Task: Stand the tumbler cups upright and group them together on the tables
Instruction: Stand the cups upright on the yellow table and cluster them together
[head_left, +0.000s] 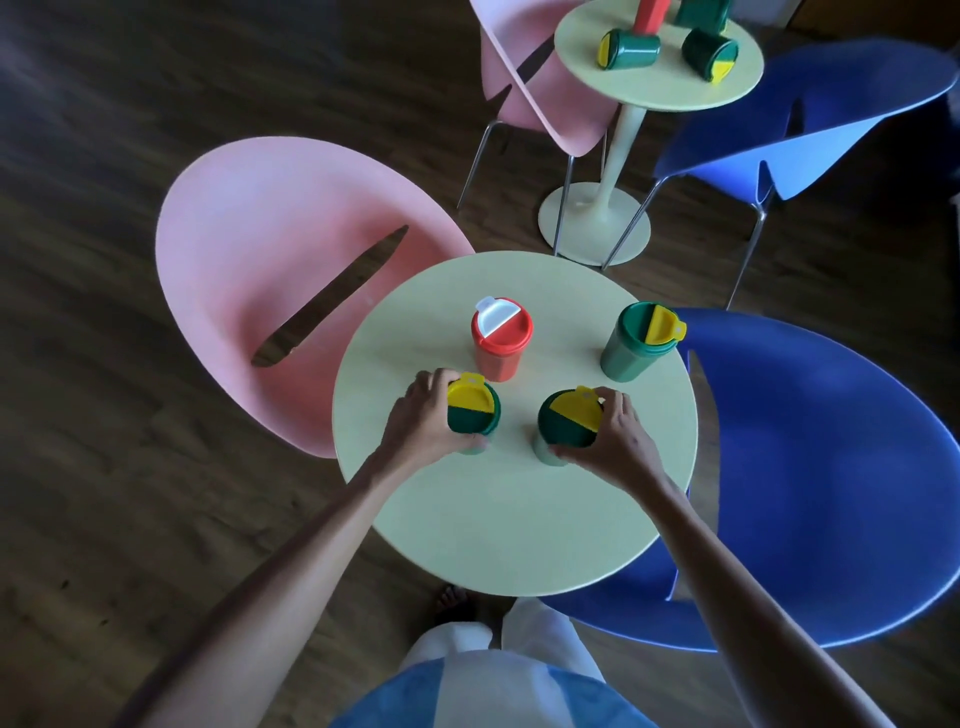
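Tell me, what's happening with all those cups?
A person stands at the near table, the left hand gripping one green tumbler and the right hand gripping a second green tumbler, both upright. A red tumbler and a third green tumbler also stand there, spread apart. On the far table two tipped green tumblers lie on their sides.

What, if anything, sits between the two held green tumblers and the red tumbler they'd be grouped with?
Nothing visible. The left hand grips the left green tumbler, close to the red tumbler; the right hand grips the right green tumbler. Only bare table lies between the cups.
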